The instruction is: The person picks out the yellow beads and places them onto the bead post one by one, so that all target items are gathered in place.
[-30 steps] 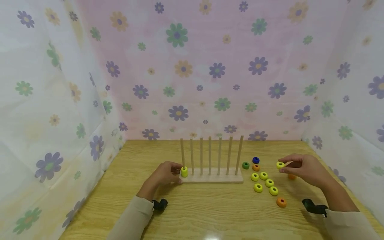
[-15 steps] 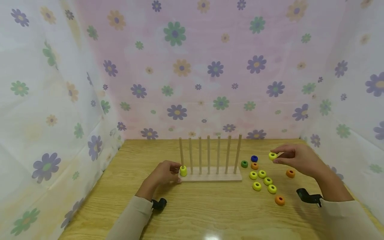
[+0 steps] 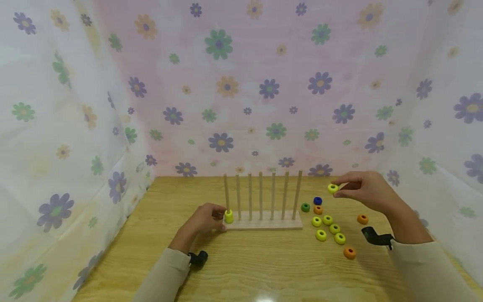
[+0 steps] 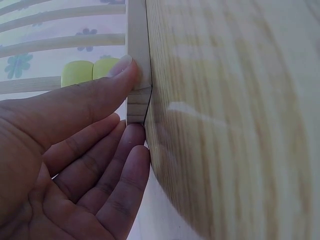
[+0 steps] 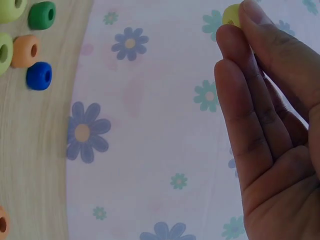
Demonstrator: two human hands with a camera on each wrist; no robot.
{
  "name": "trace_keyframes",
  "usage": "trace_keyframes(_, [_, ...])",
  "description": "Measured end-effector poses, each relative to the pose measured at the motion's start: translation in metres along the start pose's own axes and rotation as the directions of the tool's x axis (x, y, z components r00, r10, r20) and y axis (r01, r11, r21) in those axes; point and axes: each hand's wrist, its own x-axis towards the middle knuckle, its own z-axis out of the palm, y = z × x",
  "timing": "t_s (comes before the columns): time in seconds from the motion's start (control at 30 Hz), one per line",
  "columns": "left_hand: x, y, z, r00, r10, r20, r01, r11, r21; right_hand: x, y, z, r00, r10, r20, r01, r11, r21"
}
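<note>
Thumb and fingertips of the right hand (image 3: 365, 191) pinched a yellow ring (image 3: 332, 191) above the table (image 3: 241, 264), to the right of a wooden stand (image 3: 267, 218) whose near left end the left hand (image 3: 203, 218) gripped between thumb and fingers. Two stacked yellow rings (image 4: 77, 73) sat at the foot of the leftmost peg (image 3: 226, 192); the other six pegs (image 3: 260, 193) stood bare.

The step in hand appeared to be the transfer of another ring to the stand. The next move likely called for its hole to be lined up over a peg tip, with the base held firm.

Loose rings, plump and smooth with round holes, lay right of the flat, pale base: five yellow rings (image 3: 334, 230), three orange rings (image 3: 349, 255), a green ring (image 3: 305, 210) and a blue ring (image 3: 318, 204). Whether they were wood or plastic could not be told. Long grain streaked the table; flower-printed cloth (image 3: 245, 84) hung behind.
</note>
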Motion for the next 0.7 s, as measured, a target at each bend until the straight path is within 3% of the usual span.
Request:
trace_keyframes(0.13, [-0.001,-0.001,-0.001,1.000,0.007,-0.001,-0.007,1.000,0.000,0.007,-0.007,-0.001,0.999,-0.049,-0.010,0.049,0.999,0.011])
trace_keyframes(0.7, [-0.001,0.003,-0.003,1.000,0.016,0.027,-0.016,1.000,0.014,0.027,-0.032,0.003,0.993,-0.111,-0.036,0.111,0.994,0.000])
